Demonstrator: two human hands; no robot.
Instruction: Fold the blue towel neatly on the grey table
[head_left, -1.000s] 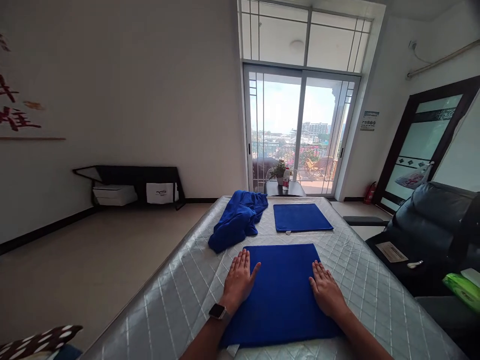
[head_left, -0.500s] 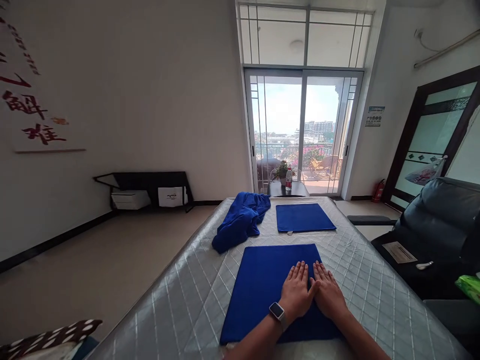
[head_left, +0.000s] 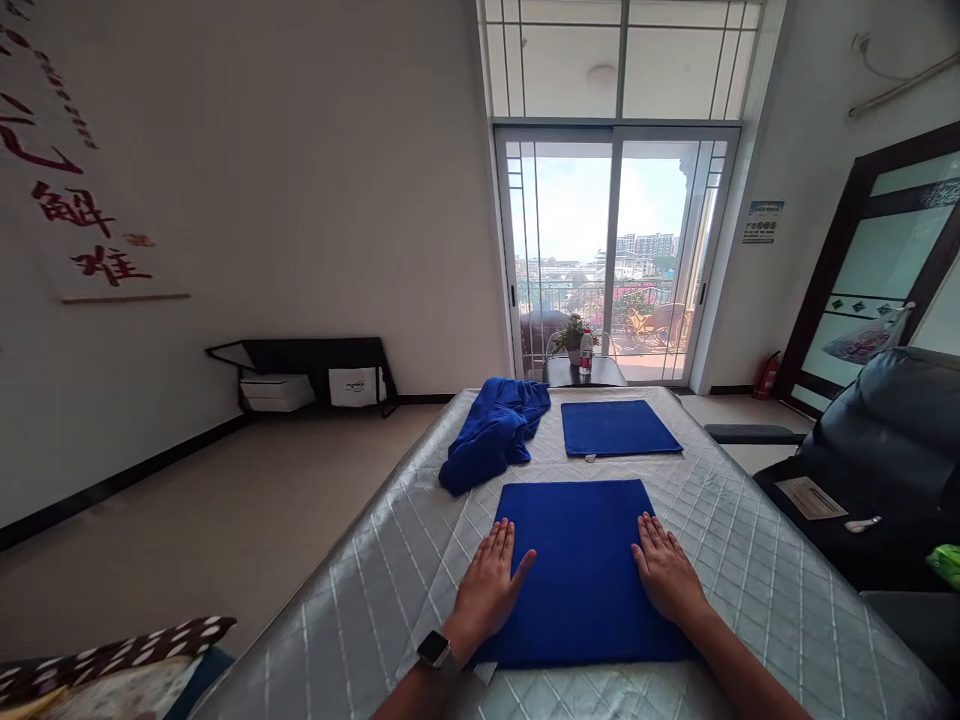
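Note:
A blue cloth, flat and nearly rectangular, lies right in front of me on the silver quilted mattress. My left hand, with a watch on its wrist, rests flat along the cloth's left edge, thumb spread. Along the right edge lies my right hand, fingers stretched out. Neither hand grips anything. Farther off is a second flat blue cloth with a small white tag. To its left, a crumpled blue cloth sits in a loose heap.
A black armchair holding a card and a small white object stands at the right. Beyond the mattress, a small table carries a plant and a bottle. White boxes sit by the left wall. A polka-dot fabric is at lower left.
My left hand has slid from beside my right hand to the left edge of the near cloth. The right hand stays near the right edge. The view has shifted slightly.

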